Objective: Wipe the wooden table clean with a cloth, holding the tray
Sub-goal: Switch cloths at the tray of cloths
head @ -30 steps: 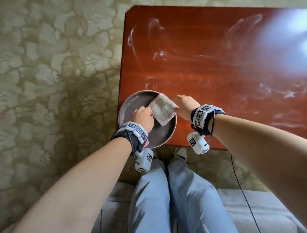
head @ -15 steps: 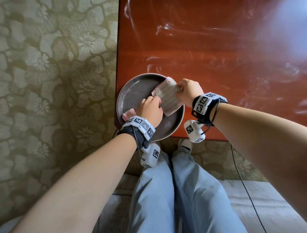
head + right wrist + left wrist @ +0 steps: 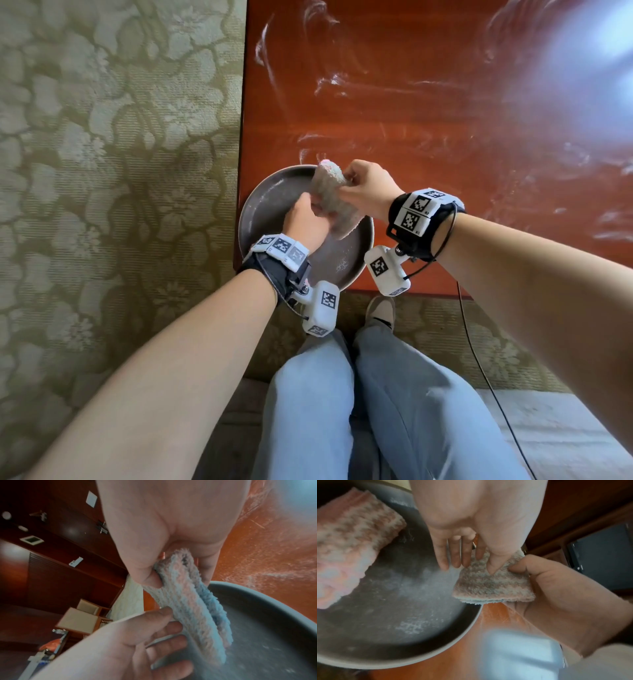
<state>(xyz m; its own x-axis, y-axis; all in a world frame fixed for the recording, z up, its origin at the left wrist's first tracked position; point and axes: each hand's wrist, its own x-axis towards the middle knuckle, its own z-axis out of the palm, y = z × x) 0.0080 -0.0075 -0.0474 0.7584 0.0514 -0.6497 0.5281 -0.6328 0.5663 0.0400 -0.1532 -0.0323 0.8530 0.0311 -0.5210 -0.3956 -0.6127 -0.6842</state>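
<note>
Red wood table (image 3: 428, 137), white powder smears all over. Both hands over the tray (image 3: 263, 209) at the near left corner: right hand (image 3: 368, 190) pinches the folded cloth (image 3: 334, 202), left hand (image 3: 306, 222) grips its other end, prob. shaking dust into the tray. A 2nd cloth (image 3: 347, 545) lies inside.

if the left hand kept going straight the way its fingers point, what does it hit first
Probably the cloth: the left hand already touches it above the tray, and the right hand lies just beyond. Depth is uncertain.
</note>
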